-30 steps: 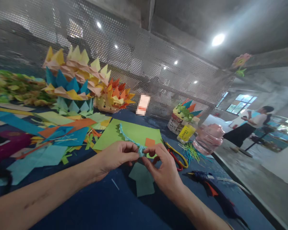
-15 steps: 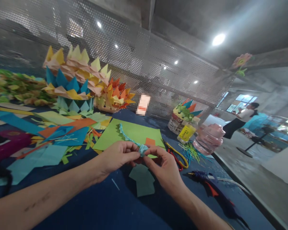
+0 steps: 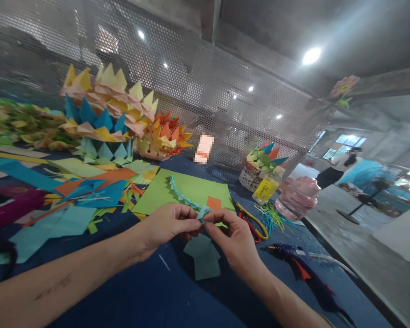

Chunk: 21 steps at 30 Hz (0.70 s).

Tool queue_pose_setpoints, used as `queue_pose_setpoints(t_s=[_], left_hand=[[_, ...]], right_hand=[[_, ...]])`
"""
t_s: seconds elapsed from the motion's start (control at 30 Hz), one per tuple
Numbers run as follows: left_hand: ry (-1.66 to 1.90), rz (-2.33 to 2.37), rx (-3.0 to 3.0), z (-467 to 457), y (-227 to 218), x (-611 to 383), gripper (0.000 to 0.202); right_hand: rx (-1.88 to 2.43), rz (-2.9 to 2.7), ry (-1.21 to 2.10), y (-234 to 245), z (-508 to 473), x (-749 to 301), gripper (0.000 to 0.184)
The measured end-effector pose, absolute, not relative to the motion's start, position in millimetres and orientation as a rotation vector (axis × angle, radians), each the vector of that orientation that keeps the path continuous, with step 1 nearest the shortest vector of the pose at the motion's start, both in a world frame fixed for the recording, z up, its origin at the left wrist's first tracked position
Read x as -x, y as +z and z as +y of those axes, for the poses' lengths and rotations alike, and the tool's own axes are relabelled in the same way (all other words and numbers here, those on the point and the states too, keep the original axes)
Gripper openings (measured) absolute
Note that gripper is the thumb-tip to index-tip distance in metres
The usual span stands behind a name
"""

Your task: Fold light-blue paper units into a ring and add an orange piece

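Observation:
Both my hands pinch a light-blue paper strip point(image 3: 202, 212) at the end of a folded paper chain point(image 3: 178, 194). My left hand point(image 3: 172, 221) grips it from the left with thumb and fingers closed; my right hand point(image 3: 230, 232) pinches it from the right, fingertips almost meeting the left ones. The chain curves away up and left over a green paper sheet point(image 3: 153, 191). An orange paper square point(image 3: 214, 202) lies on that sheet, just beyond my fingers. Below my hands, pale blue-green paper pieces point(image 3: 207, 262) rest on the dark blue table.
Scissors point(image 3: 259, 225) with yellow and red handles lie right of my hand, near a blue glue gun point(image 3: 297, 259). A yellow-labelled bottle point(image 3: 267, 187) and a pink jar point(image 3: 298, 197) stand behind. Paper scraps point(image 3: 89, 187) and folded-paper crowns point(image 3: 105, 120) fill the left. A person point(image 3: 338, 164) stands far right.
The paper strip between my fingertips has shifted and now stands up more as a narrow flap. My hands have barely moved. The distant person has moved slightly left.

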<state>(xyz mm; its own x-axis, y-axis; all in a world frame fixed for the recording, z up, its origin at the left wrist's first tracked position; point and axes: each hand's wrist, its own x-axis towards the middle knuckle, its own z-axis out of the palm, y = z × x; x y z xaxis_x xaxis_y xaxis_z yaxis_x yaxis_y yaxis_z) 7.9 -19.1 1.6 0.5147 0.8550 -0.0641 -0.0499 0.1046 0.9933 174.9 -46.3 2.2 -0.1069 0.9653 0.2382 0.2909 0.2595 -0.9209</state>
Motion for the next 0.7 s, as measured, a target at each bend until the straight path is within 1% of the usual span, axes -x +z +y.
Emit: queue_pose_setpoints(t_s=[0.2,0.47,0.57,0.7], left_hand=[[0.739,0.778,-1.209,-21.7,4.2,-7.8,0.012],[0.698,0.760,-1.077,-21.5,2.5,-6.2,0.008],[0.686,0.733,-1.064,-20.7,3.1,-4.9,0.011],[0.676,0.728,-1.059,-19.0,2.8,-4.0,0.021]], right_hand=[[1.188,-1.565,0.941,3.8,-48.2,-173.8,0.006],[1.190,-1.662,0.905,7.5,-48.8,-174.4,0.004],[1.198,-1.723,0.810,6.7,-48.7,-175.5,0.008],[1.147,-1.807,0.673,7.1,-49.9,-176.2,0.011]])
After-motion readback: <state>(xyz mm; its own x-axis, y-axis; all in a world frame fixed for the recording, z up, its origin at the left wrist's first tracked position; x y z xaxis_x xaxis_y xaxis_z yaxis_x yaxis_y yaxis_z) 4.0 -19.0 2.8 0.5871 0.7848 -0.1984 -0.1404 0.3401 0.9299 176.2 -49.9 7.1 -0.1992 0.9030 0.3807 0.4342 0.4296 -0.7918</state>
